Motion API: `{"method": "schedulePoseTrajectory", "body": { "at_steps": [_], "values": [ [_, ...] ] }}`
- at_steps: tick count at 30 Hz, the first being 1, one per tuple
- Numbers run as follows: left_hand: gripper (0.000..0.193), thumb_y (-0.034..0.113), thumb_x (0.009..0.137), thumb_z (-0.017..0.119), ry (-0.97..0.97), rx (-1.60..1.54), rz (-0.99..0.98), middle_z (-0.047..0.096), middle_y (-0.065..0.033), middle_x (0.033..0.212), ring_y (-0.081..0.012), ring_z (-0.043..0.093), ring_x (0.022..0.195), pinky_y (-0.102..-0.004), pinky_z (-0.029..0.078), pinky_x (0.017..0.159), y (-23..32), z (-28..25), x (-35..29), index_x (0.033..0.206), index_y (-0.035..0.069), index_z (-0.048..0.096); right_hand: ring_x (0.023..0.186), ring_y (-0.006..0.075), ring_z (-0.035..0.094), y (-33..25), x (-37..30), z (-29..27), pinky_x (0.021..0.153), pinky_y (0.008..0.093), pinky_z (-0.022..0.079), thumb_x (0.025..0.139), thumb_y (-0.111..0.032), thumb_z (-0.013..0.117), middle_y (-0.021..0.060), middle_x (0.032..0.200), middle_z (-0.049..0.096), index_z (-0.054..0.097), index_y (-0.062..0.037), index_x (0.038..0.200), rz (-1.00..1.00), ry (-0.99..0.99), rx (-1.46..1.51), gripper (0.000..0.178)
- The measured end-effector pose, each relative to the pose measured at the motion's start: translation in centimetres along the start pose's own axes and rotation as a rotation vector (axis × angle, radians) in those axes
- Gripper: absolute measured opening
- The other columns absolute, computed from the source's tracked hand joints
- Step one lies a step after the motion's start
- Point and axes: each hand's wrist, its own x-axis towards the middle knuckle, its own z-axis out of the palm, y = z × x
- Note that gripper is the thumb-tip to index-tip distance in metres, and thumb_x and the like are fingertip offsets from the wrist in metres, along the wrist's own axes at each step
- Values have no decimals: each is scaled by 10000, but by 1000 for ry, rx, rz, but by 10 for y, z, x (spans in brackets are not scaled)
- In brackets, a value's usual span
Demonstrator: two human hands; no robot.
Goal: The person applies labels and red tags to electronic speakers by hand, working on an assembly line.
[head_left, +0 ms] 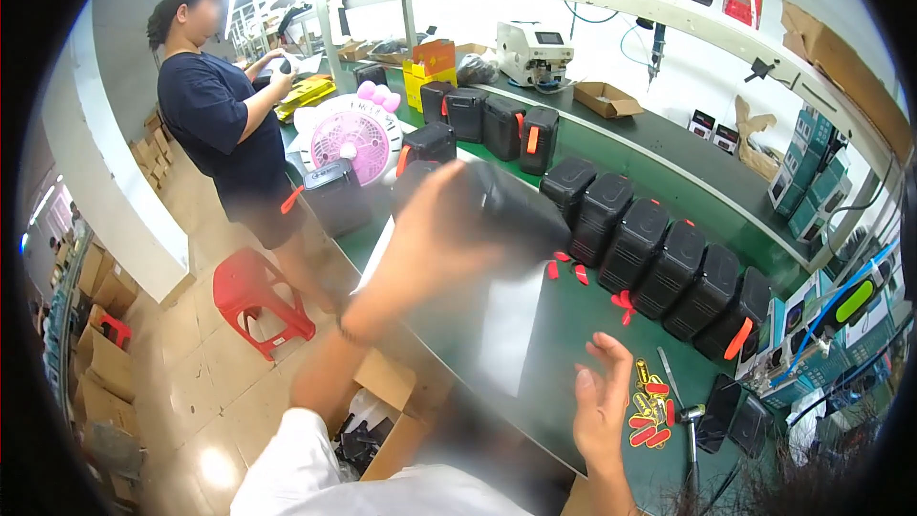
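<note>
My left hand (430, 244) grips a black box-shaped device (511, 215), perhaps a portable speaker, and lifts it above the bench; both are blurred. My right hand (604, 397) is empty, its fingers apart and slightly curled over the bench edge. Just right of it lie a pile of red and yellow oval tags (650, 416) and a small hammer (691, 435). Several red pieces (623, 304) are scattered farther back. Similar black devices (635, 244) stand in a row behind them, one with an orange strap (738, 338). A white sheet (511, 330) lies below the held device.
A pink and white fan (349, 145) stands at the bench's far left, near another black device (334, 196). A co-worker (215, 105) stands beyond it. A red stool (260, 298) and an open carton (382, 392) are below left. A phone (718, 411) lies right.
</note>
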Motion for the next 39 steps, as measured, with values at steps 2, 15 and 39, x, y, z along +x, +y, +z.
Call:
{"method": "schedulePoseTrajectory", "body": {
  "at_steps": [2,15,39],
  "values": [
    [998,312,704,924,69,362,76,547,-208,1364,-345,543,1304,-427,417,1132,-12,-9,48,1522,42,419,1316,268,515,2,-5,-5,1009,398,505,986,-177,675,164,1449,463,442,-11,1435,41,17,14,532],
    [913,540,722,849,-55,1234,-149,546,-219,1396,-406,498,1284,-520,405,1071,-164,15,169,1449,81,543,1242,366,575,16,-28,-22,1037,445,477,936,-214,734,214,1377,560,552,11,1362,16,-152,-396,514],
    [264,184,841,701,410,583,-1453,753,-183,939,-352,741,907,-442,577,807,-359,48,-698,1050,24,684,1551,414,220,38,-61,13,1283,505,206,764,-204,903,262,1670,210,117,29,1629,-168,-197,-1581,1192]
  ]
}}
